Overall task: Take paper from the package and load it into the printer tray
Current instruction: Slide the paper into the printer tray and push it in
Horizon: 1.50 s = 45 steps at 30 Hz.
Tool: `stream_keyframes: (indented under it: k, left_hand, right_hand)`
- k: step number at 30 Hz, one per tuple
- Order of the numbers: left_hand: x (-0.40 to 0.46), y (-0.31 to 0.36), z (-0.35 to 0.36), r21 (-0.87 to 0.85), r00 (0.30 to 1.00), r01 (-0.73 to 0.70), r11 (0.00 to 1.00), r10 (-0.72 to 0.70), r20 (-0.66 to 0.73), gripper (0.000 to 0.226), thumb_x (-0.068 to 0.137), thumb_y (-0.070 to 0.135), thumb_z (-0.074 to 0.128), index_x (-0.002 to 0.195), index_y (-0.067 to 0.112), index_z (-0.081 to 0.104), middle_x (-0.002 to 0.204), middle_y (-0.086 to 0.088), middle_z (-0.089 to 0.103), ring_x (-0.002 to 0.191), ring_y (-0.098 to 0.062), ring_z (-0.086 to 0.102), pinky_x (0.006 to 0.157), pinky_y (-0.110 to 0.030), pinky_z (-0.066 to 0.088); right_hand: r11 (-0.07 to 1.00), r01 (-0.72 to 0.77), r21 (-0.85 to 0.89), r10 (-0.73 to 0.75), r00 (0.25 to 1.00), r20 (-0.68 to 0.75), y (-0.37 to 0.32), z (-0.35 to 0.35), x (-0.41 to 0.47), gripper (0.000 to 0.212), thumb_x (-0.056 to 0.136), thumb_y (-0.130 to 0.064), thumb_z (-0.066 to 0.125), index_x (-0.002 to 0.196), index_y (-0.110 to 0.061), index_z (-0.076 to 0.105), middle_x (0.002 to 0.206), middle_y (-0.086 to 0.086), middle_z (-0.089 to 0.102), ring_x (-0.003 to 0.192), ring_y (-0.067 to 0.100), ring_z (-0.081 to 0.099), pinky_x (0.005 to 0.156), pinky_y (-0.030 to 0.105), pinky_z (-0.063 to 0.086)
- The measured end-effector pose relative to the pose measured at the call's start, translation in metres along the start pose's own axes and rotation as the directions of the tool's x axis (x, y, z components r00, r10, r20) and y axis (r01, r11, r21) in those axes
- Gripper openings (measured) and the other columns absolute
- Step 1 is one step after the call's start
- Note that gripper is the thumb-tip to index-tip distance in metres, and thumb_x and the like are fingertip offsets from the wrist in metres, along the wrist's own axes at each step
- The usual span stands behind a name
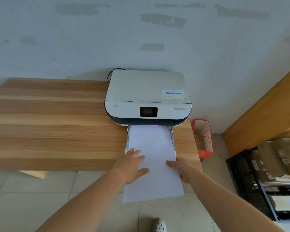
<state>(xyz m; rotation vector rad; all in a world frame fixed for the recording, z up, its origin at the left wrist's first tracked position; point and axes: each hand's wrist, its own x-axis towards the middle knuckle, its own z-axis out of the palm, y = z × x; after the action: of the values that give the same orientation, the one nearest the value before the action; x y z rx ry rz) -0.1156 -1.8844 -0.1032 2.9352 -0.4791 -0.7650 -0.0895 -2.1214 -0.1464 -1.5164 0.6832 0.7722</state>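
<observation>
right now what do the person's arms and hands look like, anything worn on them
Both forearms are bare as far as the frame shows: no sleeves, gloves, watch or bracelets. No rings show on the left hand or the right hand. Nothing else is worn on them.

Left of the left hand (131,164), bare wooden table (49,123) lay open. Ahead of both hands, the printer (147,97) blocked the way. Beyond the right hand (182,168), a red paper bag (204,139) and dark crates (251,178) crowded the floor.
</observation>
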Motion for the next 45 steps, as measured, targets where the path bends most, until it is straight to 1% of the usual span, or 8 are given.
stream_keyframes:
  k: [5, 9, 12, 16, 21, 25, 32, 45]
  left_hand:
    - [0.016, 0.011, 0.014, -0.028, 0.985, 0.066, 0.997, -0.06, 0.163, 0.077, 0.089, 0.072, 0.012, 0.151, 0.028, 0.009, 0.16, 0.005, -0.003, 0.145, -0.019, -0.011, 0.116, -0.05, -0.002]
    - [0.032, 0.011, 0.019, -0.039, 0.974, 0.113, 0.993, -0.102, 0.204, 0.076, 0.088, 0.071, 0.008, 0.151, 0.028, 0.004, 0.16, 0.004, -0.006, 0.145, -0.02, -0.013, 0.116, -0.052, -0.004]
    - [0.041, 0.011, 0.018, -0.04, 0.971, 0.124, 0.991, -0.113, 0.211, 0.074, 0.09, 0.069, 0.008, 0.151, 0.028, 0.004, 0.16, 0.004, -0.007, 0.145, -0.02, -0.013, 0.116, -0.051, -0.006]
    - [0.048, 0.009, 0.017, -0.025, 0.975, 0.112, 0.993, -0.105, 0.195, 0.072, 0.091, 0.068, 0.008, 0.151, 0.028, 0.005, 0.16, 0.003, -0.006, 0.145, -0.02, -0.011, 0.116, -0.051, -0.005]
    - [0.051, 0.005, 0.018, -0.037, 0.983, 0.113, 0.993, -0.107, 0.148, 0.071, 0.091, 0.067, 0.012, 0.151, 0.029, 0.006, 0.16, 0.003, -0.011, 0.146, -0.021, -0.011, 0.117, -0.05, -0.002]
    - [0.055, 0.001, 0.022, -0.044, 0.979, 0.132, 0.99, -0.124, 0.163, 0.071, 0.091, 0.067, 0.013, 0.151, 0.03, 0.005, 0.159, 0.003, -0.013, 0.145, -0.021, -0.011, 0.117, -0.05, -0.001]
    - [0.07, -0.006, 0.023, -0.08, 0.979, 0.15, 0.986, -0.136, 0.152, 0.068, 0.093, 0.064, 0.014, 0.151, 0.03, 0.002, 0.159, 0.006, -0.016, 0.145, -0.017, -0.012, 0.117, -0.049, 0.004]
    - [0.08, -0.02, 0.019, -0.024, 0.985, 0.153, 0.988, -0.151, 0.08, 0.066, 0.096, 0.059, 0.013, 0.152, 0.025, 0.005, 0.16, 0.004, -0.011, 0.146, -0.018, -0.009, 0.117, -0.046, -0.001]
  right_hand:
    - [0.936, 0.047, -0.35, -0.125, 0.971, -0.204, -0.01, 0.008, -0.003, 0.061, 0.086, -0.034, 0.069, 0.136, -0.022, 0.038, 0.11, 0.008, 0.055, 0.076, 0.019, 0.058, 0.055, 0.029, 0.048]
    - [0.748, 0.103, -0.655, -0.282, 0.943, -0.174, -0.014, 0.013, -0.002, 0.063, 0.093, -0.033, 0.058, 0.145, -0.024, 0.024, 0.106, 0.007, 0.053, 0.073, 0.017, 0.058, 0.053, 0.027, 0.051]
    - [0.522, 0.109, -0.846, -0.39, 0.912, -0.124, -0.014, 0.013, -0.003, 0.063, 0.094, -0.037, 0.053, 0.146, -0.024, 0.02, 0.133, 0.011, 0.042, 0.107, 0.027, 0.054, 0.07, 0.035, 0.056]
    - [0.196, 0.136, -0.971, -0.539, 0.842, 0.009, -0.014, 0.007, 0.003, 0.056, 0.093, -0.046, 0.048, 0.141, -0.024, 0.03, 0.138, 0.005, 0.036, 0.123, 0.025, 0.04, 0.091, 0.04, 0.049]
    - [-0.124, 0.286, -0.95, -0.482, 0.82, 0.309, -0.012, 0.003, 0.019, 0.061, 0.096, -0.057, 0.035, 0.149, -0.028, 0.025, 0.16, 0.001, 0.014, 0.146, 0.025, 0.01, 0.118, 0.048, 0.011]
    - [-0.142, 0.266, -0.954, -0.43, 0.851, 0.301, -0.013, 0.006, 0.031, 0.073, 0.091, -0.068, 0.018, 0.152, -0.029, 0.015, 0.162, 0.002, 0.002, 0.148, 0.024, -0.003, 0.117, 0.05, -0.004]
    - [-0.214, 0.222, -0.951, -0.432, 0.852, 0.296, -0.027, 0.008, 0.047, 0.069, 0.095, -0.065, 0.019, 0.152, -0.027, 0.015, 0.162, 0.003, 0.007, 0.148, 0.025, -0.001, 0.113, 0.053, -0.016]
    - [-0.244, 0.25, -0.937, -0.484, 0.806, 0.341, -0.044, 0.012, 0.069, 0.069, 0.094, -0.065, 0.021, 0.152, -0.027, 0.014, 0.161, 0.005, 0.004, 0.148, 0.028, -0.005, 0.112, 0.055, -0.016]
